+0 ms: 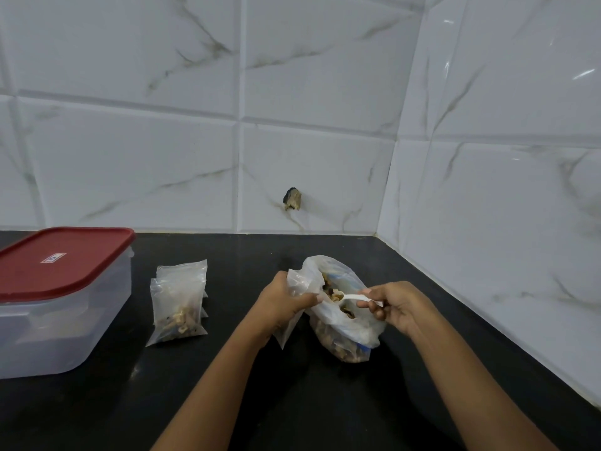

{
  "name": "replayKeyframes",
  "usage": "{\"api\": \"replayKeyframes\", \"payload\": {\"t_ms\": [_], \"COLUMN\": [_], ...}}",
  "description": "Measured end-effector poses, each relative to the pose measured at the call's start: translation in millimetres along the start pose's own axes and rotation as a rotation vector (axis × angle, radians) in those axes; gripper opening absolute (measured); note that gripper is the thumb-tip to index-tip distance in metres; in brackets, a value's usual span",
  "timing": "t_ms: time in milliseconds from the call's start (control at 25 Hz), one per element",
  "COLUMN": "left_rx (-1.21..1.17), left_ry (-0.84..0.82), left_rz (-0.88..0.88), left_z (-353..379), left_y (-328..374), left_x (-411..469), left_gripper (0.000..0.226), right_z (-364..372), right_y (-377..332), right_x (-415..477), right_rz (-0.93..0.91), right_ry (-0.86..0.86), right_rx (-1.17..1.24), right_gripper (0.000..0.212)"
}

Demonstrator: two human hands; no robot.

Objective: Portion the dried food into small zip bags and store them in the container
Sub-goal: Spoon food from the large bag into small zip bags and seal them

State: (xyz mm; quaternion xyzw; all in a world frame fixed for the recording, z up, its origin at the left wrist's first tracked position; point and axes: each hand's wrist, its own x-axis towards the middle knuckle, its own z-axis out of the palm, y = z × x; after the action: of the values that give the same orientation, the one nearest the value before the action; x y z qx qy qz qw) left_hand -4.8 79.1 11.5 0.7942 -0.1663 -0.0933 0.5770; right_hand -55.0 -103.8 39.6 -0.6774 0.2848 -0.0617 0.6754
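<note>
A large clear plastic bag of dried food point(344, 333) lies on the black counter at centre. My left hand point(283, 304) grips a small clear zip bag point(297, 288) beside the big bag's mouth. My right hand point(395, 307) pinches a white plastic spoon point(354, 297) whose bowl carries pieces of dried food over the opening. To the left lie filled small zip bags point(179, 304) in a small pile. A clear plastic container point(65, 320) with a red lid point(61, 262) on it stands at the far left.
The black counter point(227, 385) runs to a white marble-tiled wall behind and on the right, forming a corner at the back right. A dark chipped hole point(292, 199) shows in the back wall tile.
</note>
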Motion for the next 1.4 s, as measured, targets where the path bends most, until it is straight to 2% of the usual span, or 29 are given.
{"api": "replayKeyframes", "payload": {"t_ms": [160, 400, 560, 800, 1120, 1240, 1400], "left_rx": [0.074, 0.153, 0.182, 0.179, 0.136, 0.152, 0.149], "left_ry": [0.035, 0.035, 0.006, 0.008, -0.008, -0.005, 0.012], "left_rz": [0.079, 0.204, 0.217, 0.216, 0.21, 0.207, 0.21], "left_z": [-1.3, -2.6, -2.8, -3.8, -3.8, -2.7, 0.0], "left_y": [2.1, 7.1, 7.5, 5.9, 3.8, 3.3, 1.5], "left_x": [1.1, -2.0, -2.7, -1.3, -1.9, -1.5, -0.3], "left_gripper": [0.066, 0.052, 0.059, 0.054, 0.053, 0.052, 0.051], "right_z": [-12.8, -23.4, -22.4, -8.6, 19.0, 24.0, 29.7], "right_y": [0.3, -0.4, -17.5, -37.2, -28.1, -23.7, -22.3], "right_x": [-0.4, -3.9, -18.2, -44.3, -43.7, -43.3, -45.4], "right_rz": [0.021, -0.03, -0.107, -0.17, -0.171, -0.264, -0.483], "right_ry": [0.003, 0.005, -0.048, -0.151, -0.189, -0.189, -0.145], "right_rx": [0.1, 0.173, 0.191, 0.158, -0.01, -0.166, -0.509], "right_gripper": [0.018, 0.019, 0.019, 0.016, 0.018, 0.017, 0.014]}}
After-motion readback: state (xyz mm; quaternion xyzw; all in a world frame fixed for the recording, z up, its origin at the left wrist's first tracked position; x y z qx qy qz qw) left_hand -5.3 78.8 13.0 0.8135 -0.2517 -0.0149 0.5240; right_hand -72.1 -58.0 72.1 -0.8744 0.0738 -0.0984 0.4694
